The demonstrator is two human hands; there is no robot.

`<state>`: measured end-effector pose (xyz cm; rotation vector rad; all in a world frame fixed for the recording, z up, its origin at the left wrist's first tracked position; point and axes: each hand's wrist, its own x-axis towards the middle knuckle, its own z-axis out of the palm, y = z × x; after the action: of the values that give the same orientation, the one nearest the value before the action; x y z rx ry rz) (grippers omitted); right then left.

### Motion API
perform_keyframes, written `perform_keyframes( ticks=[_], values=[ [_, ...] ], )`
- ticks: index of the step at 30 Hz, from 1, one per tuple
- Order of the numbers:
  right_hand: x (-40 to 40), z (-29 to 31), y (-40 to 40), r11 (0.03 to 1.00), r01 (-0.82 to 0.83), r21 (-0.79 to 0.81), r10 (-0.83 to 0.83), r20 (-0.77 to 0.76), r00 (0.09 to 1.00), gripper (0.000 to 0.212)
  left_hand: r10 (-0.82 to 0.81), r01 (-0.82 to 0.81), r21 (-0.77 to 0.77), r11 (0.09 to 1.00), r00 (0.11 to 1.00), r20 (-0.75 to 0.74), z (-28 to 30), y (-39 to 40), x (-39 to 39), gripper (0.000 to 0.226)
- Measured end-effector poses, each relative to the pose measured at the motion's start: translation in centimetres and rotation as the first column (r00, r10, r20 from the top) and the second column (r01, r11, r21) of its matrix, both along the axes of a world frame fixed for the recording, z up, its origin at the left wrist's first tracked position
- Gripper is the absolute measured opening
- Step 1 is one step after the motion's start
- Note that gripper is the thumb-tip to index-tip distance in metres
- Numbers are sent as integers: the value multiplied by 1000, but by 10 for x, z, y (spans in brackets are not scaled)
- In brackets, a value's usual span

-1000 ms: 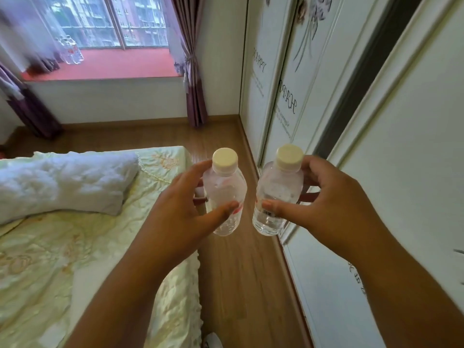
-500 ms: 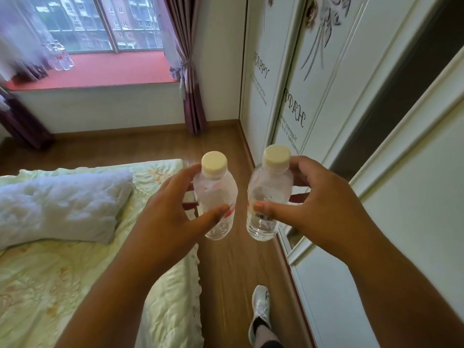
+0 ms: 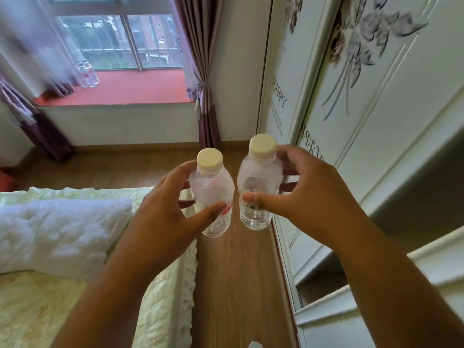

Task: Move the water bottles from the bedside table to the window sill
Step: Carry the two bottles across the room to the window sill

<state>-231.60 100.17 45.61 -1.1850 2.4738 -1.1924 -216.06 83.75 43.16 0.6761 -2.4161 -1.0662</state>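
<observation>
I hold two small clear water bottles with cream caps upright in front of me, side by side over the wooden floor. My left hand [image 3: 163,204] grips the left bottle [image 3: 212,192], which has a red mark on its label. My right hand [image 3: 308,194] grips the right bottle [image 3: 258,182], whose barcode faces me. Ahead is the red window sill [image 3: 135,89], and a few more clear bottles [image 3: 86,74] stand at its left end, partly blurred behind a sheer curtain.
A bed with a pale green quilt [image 3: 50,310] and a white pillow [image 3: 57,232] fills the left. A white wardrobe [image 3: 364,121] with flower decor lines the right. A narrow strip of wooden floor [image 3: 233,272] runs between them toward the window. Purple curtains [image 3: 203,71] hang beside the sill.
The view has moved forward along the aisle; the window sill is closer and larger. Both hands still hold their bottles, now a little higher. The foot seen half a second ago is out of view.
</observation>
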Motion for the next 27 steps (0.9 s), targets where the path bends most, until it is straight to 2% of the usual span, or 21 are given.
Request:
perform_keyframes(
  ticks=[8,15,27],
  values=[
    [-71,-10,-35,999,-6,48,4,47,999,70,7,-7,32,999,1000,-2,-9,-40,-63,79],
    [-114,-27,-94,996,38,81,-43,60,997,70,-30,30,62,998,1000,4,-29,-111,-109,82],
    [-155,-19,-231,996,90,21,-89,-36,995,77,-115,116,38,993,993,-19,-27,-258,-181,82]
  ],
)
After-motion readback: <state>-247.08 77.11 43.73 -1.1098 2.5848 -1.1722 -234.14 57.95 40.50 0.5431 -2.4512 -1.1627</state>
